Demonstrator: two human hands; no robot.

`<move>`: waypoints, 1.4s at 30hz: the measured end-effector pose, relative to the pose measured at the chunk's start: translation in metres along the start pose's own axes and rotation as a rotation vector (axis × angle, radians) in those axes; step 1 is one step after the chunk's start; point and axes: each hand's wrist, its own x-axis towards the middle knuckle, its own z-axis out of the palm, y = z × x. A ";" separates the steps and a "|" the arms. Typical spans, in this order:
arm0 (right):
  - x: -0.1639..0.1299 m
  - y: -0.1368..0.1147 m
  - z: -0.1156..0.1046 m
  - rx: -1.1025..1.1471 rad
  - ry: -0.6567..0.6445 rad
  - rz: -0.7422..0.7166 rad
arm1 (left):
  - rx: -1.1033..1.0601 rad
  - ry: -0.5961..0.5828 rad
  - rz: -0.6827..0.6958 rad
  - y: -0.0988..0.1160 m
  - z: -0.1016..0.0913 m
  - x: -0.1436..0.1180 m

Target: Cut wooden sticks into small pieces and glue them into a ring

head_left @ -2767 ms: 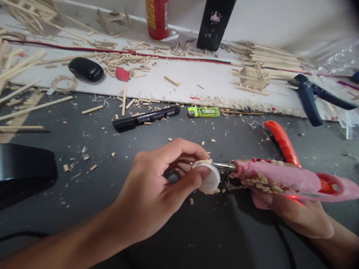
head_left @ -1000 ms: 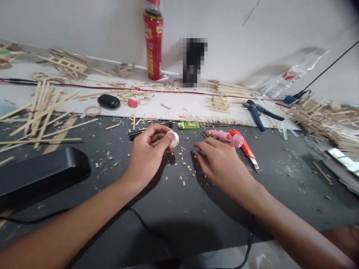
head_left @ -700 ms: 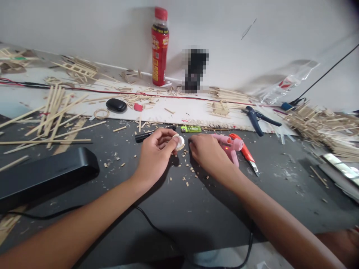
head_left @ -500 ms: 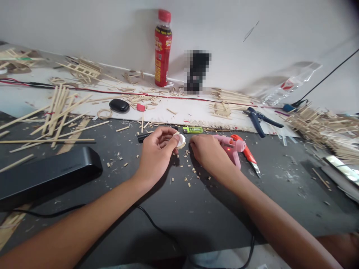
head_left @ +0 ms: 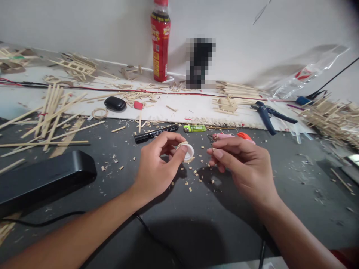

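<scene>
My left hand (head_left: 159,164) pinches a white round cap (head_left: 189,152) between thumb and fingers, its hollow side turned toward the right. Small wooden pieces sit around the cap's rim. Off to the right, my right hand (head_left: 244,160) is closed in a pinch on what looks like a small wood chip (head_left: 214,150), mostly covered by the fingertips. Behind that hand lies a pink glue gun (head_left: 224,136), largely hidden, with its metal nozzle showing. Several loose wood chips (head_left: 196,174) are scattered on the dark table below both hands.
A black marker (head_left: 155,133) and a green lighter (head_left: 194,128) lie beyond my hands. Farther back are a red bottle (head_left: 160,45), blue-handled cutters (head_left: 266,117) and a black case (head_left: 114,104). Wooden sticks (head_left: 53,112) and a dark long box (head_left: 47,179) occupy the left. An orange-handled knife (head_left: 244,136) is partly hidden.
My right hand has come back from beside the glue gun and turned, its fingers now pinched. The left hand keeps the cap, which has tilted to show its hollow. The view has shifted slightly.
</scene>
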 end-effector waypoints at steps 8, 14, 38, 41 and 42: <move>-0.003 -0.002 -0.006 0.175 -0.030 0.088 | 0.173 -0.029 0.129 0.004 0.001 -0.007; -0.010 -0.003 0.003 0.279 -0.108 0.224 | 0.238 -0.070 0.194 0.008 0.004 -0.016; -0.010 0.000 0.008 0.505 -0.170 0.564 | 0.366 -0.085 0.328 0.007 0.003 -0.017; -0.010 0.001 0.007 0.491 -0.175 0.567 | 0.367 -0.087 0.332 0.008 0.003 -0.016; -0.010 0.001 0.007 0.487 -0.175 0.570 | 0.367 -0.085 0.335 0.008 0.003 -0.015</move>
